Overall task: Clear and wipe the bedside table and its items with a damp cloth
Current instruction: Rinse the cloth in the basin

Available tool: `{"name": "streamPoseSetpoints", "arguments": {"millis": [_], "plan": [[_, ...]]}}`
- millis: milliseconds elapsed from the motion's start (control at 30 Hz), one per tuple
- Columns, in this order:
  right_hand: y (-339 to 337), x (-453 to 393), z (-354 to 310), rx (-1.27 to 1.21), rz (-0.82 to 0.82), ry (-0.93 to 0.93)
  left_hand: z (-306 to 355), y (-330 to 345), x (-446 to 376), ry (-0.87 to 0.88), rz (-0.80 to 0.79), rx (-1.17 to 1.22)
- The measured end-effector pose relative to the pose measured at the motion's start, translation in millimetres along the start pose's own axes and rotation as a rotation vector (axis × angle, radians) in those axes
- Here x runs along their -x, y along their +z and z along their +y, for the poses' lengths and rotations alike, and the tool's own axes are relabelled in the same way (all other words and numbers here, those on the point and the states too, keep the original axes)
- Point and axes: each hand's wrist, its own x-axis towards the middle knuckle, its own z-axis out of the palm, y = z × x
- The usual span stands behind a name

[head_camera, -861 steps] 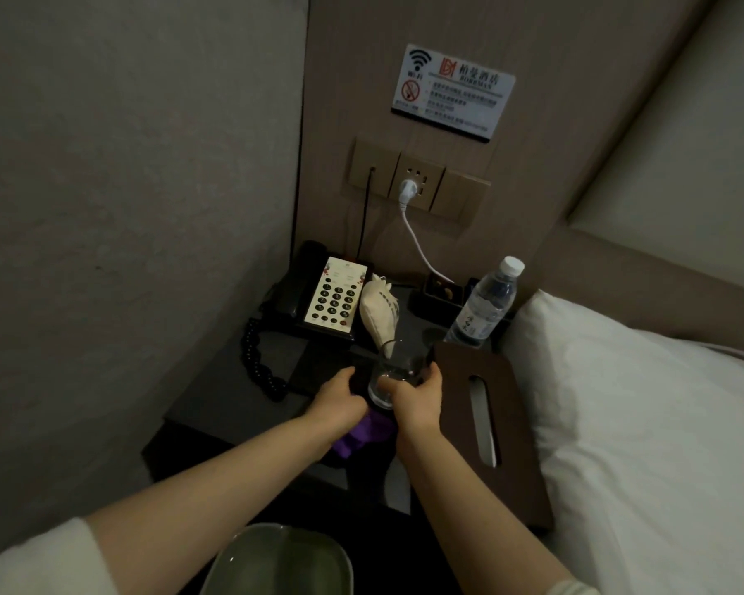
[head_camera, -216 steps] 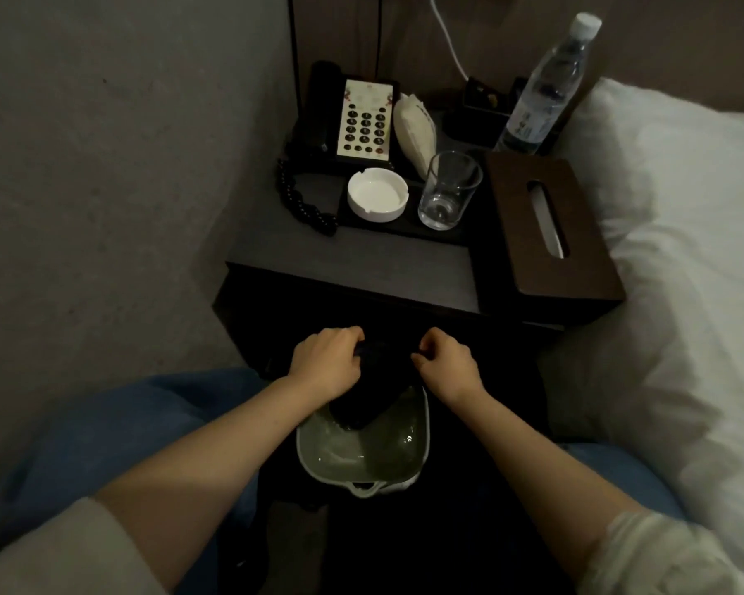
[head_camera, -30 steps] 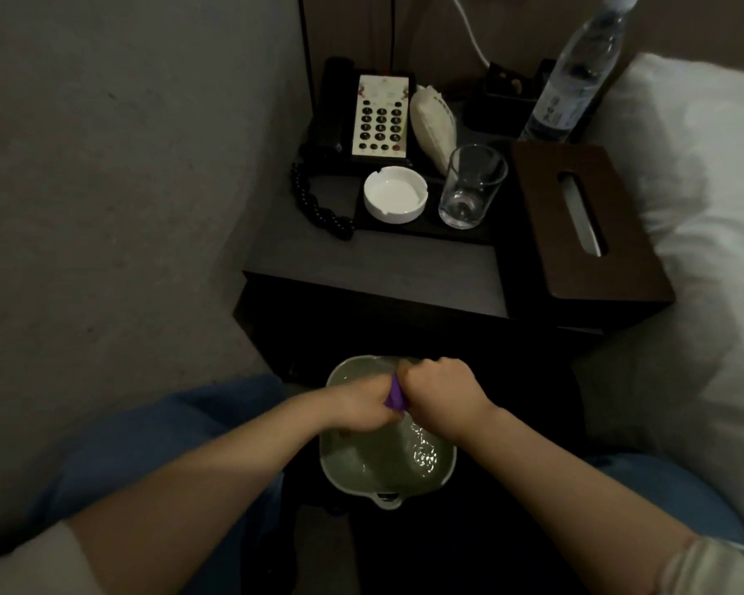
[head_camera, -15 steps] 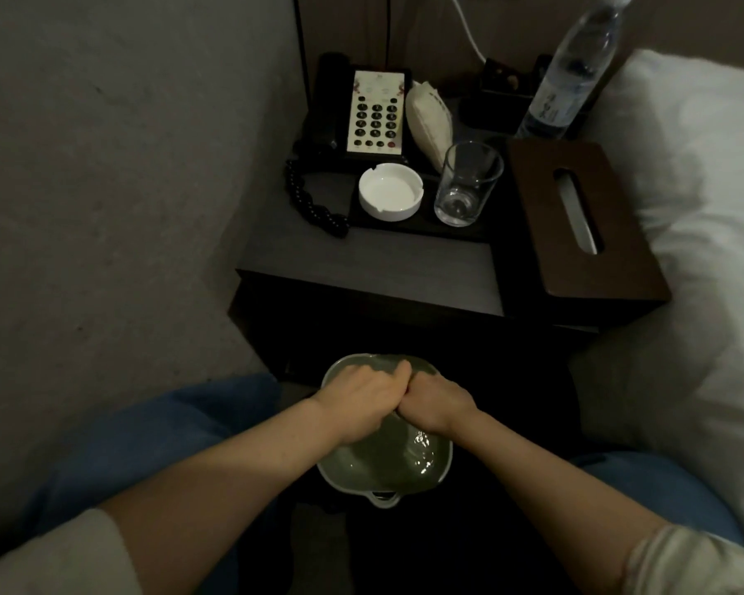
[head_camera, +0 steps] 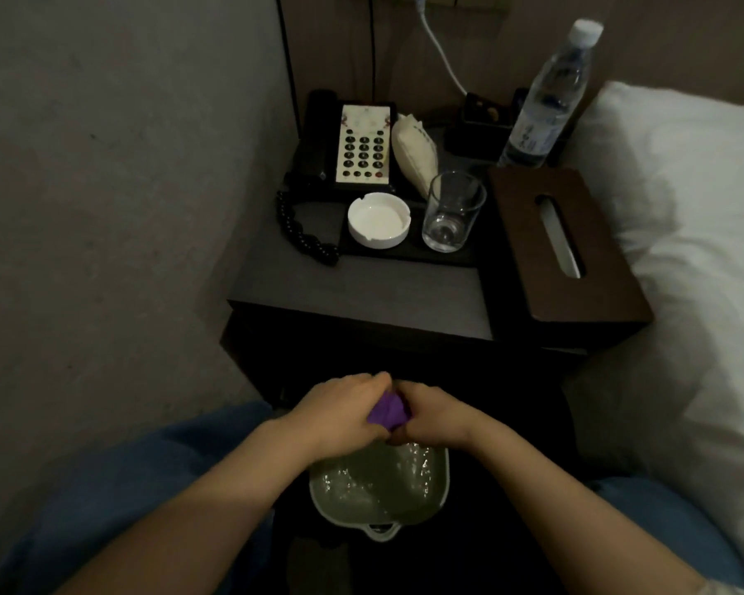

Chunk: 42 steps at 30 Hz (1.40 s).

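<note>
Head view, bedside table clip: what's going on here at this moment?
A person is holding a bunched purple cloth between the left hand and right hand, over a green basin of water low in front of the bedside table. It looks like wringing. The table isn't cleared: the phone, white ashtray, empty glass, water bottle and tissue box all sit on it.

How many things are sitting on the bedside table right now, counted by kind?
Telephone: 1
Ashtray: 1
Drinking glass: 1
Water bottle: 1
Tissue box: 1
Cream packet: 1
Small black holder: 1
Total: 7
</note>
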Motion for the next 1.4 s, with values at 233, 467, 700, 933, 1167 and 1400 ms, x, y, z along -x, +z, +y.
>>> {"name": "streamPoseSetpoints", "arguments": {"millis": [233, 467, 700, 933, 1167, 1400], "plan": [[-36, 31, -14, -0.663, -0.034, -0.189, 0, -63, 15, -0.067, 0.208, 0.880], [-53, 45, -20, -1.204, -0.234, -0.317, 3, -75, 13, -0.042, 0.406, 1.719], [-47, 37, -26, -1.209, 0.056, -0.322, 8, -66, 7, -0.199, 0.346, 1.490], [-43, 32, -22, -1.162, 0.116, -0.387, 2, -58, 2, -0.134, 0.582, 0.972], [-44, 30, -22, -1.138, 0.081, -0.342, 2, -59, 4, 0.011, 0.914, 0.787], [-43, 30, -19, -0.868, 0.148, -0.267, -2, -78, 11, 0.004, 0.529, 1.829]]}}
